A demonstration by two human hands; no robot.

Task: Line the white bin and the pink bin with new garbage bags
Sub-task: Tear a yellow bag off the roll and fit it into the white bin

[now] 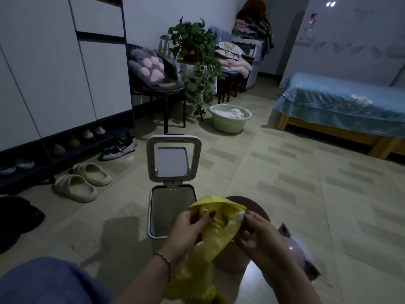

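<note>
Yellow garbage bag: bunched, just before white bin, pinched at its mouth by left hand and right hand, fingers curled.
Pink bin: right of white bin, behind bag.
White bin: on floor, lid upright.
Green basin: beyond white bin.

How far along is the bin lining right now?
Done: the white bin stands open, lid up, apparently without a liner. In hand: the left hand and right hand pinch a yellow garbage bag, working its mouth open. Left: fitting both bins; the pink bin sits behind the hands.
</note>
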